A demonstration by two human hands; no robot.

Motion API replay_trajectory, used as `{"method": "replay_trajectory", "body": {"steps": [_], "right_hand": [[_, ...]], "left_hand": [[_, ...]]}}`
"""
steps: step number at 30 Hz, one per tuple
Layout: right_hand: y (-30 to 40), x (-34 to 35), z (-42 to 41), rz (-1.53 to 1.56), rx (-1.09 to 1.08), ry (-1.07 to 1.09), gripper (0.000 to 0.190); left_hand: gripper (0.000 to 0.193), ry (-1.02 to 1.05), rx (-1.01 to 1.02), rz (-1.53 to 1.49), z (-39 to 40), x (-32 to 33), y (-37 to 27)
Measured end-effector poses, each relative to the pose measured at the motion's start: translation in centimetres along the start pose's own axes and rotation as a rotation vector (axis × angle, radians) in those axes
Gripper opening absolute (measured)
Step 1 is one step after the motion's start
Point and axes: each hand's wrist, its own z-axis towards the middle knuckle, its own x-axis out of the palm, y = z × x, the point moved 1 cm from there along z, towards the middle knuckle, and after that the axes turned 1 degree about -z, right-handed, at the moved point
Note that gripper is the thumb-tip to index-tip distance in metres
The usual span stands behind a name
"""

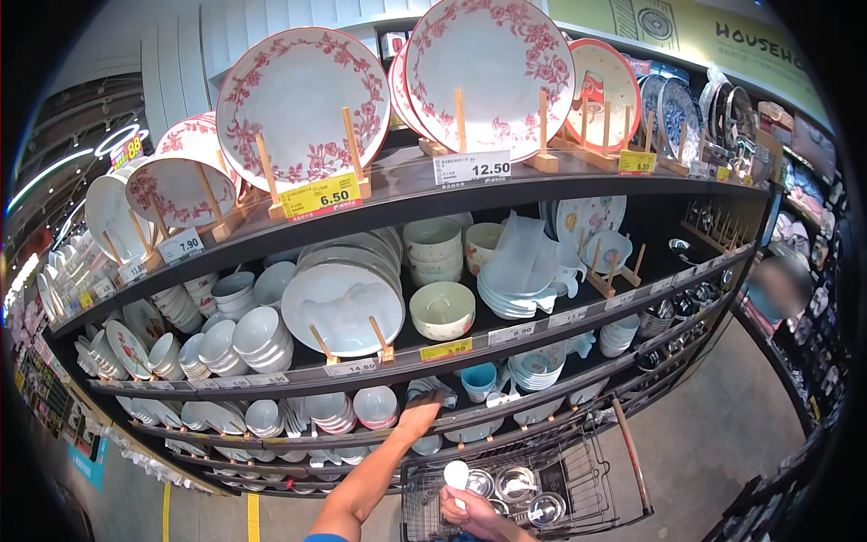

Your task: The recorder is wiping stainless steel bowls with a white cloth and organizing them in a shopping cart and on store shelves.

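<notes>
My left hand (421,412) reaches into the third shelf from the top. Its fingers are at a pile of pale ladles or spoons (427,386) with dark stripes; whether they grip any is hidden. Left of it stands a stack of white bowls (376,404), and to the right are blue cups (478,379). Above the shopping cart (576,484), my right hand (469,509) holds a white spoon (456,474) by its handle, bowl end up. Shiny metal bowls (516,484) lie in the cart below.
Flower-rimmed plates (305,108) stand in wooden racks on the top shelf (406,179). Below are stacked grey-white plates (344,308) and a cream bowl (442,310). Price tags (472,167) line the shelf edges. At right, a person (779,288) is in the aisle.
</notes>
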Motion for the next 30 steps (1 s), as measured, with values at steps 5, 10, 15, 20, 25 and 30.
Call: {"method": "replay_trajectory", "body": {"steps": [5, 10, 15, 20, 25, 30], "right_hand": [[-0.2, -0.2, -0.2, 0.060, 0.015, -0.041, 0.022], [-0.6, -0.7, 0.0, 0.202, -0.029, -0.163, 0.022], [-0.8, -1.3, 0.6, 0.347, 0.024, -0.163, 0.026], [-0.9, -0.8, 0.8, 0.329, 0.116, -0.249, 0.031], [-1.2, -0.7, 0.0, 0.428, 0.143, -0.413, 0.037], [-2.4, -2.1, -0.5, 0.447, 0.201, -0.297, 0.043]], "left_hand": [[0.018, 0.162, -0.186, -0.096, -1.4, -4.6, -3.2], [0.024, -0.358, 0.019, -0.394, -5.6, -7.4, -6.9], [0.032, -0.273, 0.149, -0.449, -9.9, -9.4, -10.0], [0.036, -0.093, 0.227, -0.355, -12.2, -10.3, -11.3], [0.043, 0.044, 0.176, -0.323, -13.8, -9.4, -11.8], [0.047, 0.087, 0.218, -0.288, -14.7, -9.7, -12.0]]}}
